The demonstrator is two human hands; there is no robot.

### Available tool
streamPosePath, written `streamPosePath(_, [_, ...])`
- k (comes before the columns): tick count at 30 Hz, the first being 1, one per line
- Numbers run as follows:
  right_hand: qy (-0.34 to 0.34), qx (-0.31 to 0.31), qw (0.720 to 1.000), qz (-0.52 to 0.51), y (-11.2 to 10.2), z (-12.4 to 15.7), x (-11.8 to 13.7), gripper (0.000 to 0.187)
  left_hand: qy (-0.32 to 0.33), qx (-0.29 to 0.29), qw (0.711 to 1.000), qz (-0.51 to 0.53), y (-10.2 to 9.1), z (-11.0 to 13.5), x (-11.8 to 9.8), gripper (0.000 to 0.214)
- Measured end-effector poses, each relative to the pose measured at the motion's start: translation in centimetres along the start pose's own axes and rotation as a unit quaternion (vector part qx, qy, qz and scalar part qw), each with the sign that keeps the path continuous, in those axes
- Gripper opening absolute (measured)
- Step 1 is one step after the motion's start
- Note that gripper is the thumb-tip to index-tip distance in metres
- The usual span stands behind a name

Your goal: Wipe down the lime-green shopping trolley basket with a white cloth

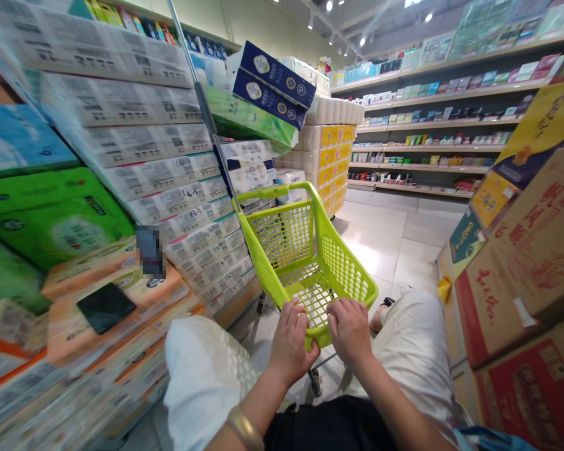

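Observation:
A lime-green plastic shopping basket on wheels (343, 269) stands on the floor in front of my knees, empty inside. My left hand (292, 341) grips the basket's near rim, fingers curled over the edge. My right hand (349, 331) is closed on the same rim just to the right of it. The basket's green pull handle (267, 193) rises at the far end, by a metal pole (211, 125). A gold bangle (244, 427) sits on my left wrist.
Stacked packs of tissue and paper goods (136, 156) fill the left side, a black phone (106, 307) lying on one pack. Cardboard cartons (521, 269) crowd the right. An aisle of pale floor tiles (395, 238) leads to product shelves (432, 131) at the back.

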State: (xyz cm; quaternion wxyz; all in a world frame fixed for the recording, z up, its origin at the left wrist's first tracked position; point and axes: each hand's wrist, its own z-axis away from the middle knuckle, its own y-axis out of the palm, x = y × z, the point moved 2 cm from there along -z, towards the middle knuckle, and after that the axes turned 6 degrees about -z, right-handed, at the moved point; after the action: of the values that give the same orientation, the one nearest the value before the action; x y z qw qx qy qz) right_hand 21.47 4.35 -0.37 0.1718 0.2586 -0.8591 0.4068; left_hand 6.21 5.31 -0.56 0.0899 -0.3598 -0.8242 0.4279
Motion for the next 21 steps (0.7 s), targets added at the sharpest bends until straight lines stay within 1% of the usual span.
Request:
streamPosePath(2, [-0.025, 0.026, 0.999, -0.017, 0.6, 0.5, 1.4, 0.014, 0.005, 0.005, 1.000, 0.004, -0.1, 0.0, 0.1, 0.029])
streamPosePath(4, [-0.045, 0.047, 0.997, -0.029, 0.6, 0.7, 1.8, 0.013, 0.007, 0.011, 1.000, 0.004, -0.2, 0.1, 0.3, 0.028])
streamPosePath(6, [-0.047, 0.050, 0.997, -0.021, 0.0, 0.4, 0.9, 0.013, 0.005, 0.015, 1.000, -0.001, -0.4, 0.1, 0.4, 0.029])
streamPosePath(9, [-0.020, 0.022, 1.000, 0.007, -1.2, -0.4, -1.4, 0.015, 0.002, 0.018, 1.000, -0.002, -0.5, 0.2, 0.3, 0.032])
streamPosePath(11, [-0.005, 0.007, 1.000, 0.019, -1.6, -0.7, -2.1, 0.015, -0.003, 0.017, 1.000, 0.000, -0.4, 0.2, 0.2, 0.033])
streamPosePath(12, [-0.001, 0.004, 1.000, 0.023, -1.6, -0.7, -2.0, 0.015, -0.006, 0.016, 1.000, 0.000, -0.4, 0.2, 0.1, 0.033])
streamPosePath(14, [-0.001, 0.009, 1.000, 0.025, -1.1, -0.4, -1.0, 0.015, -0.011, 0.013, 1.000, -0.002, -0.3, 0.2, -0.1, 0.033])
streamPosePath(18, [-0.030, 0.039, 0.999, -0.001, 0.0, 0.5, 1.3, 0.014, -0.011, 0.011, 1.000, -0.002, -0.2, 0.3, -0.2, 0.031])
streamPosePath(19, [-0.038, 0.045, 0.998, -0.007, 0.0, 0.6, 1.3, 0.013, -0.012, 0.011, 1.000, -0.001, -0.2, 0.3, -0.3, 0.030])
streamPosePath(21, [-0.042, 0.049, 0.998, -0.008, -0.2, 0.4, 0.7, 0.014, -0.018, 0.014, 1.000, -0.001, -0.2, 0.3, -0.3, 0.030])
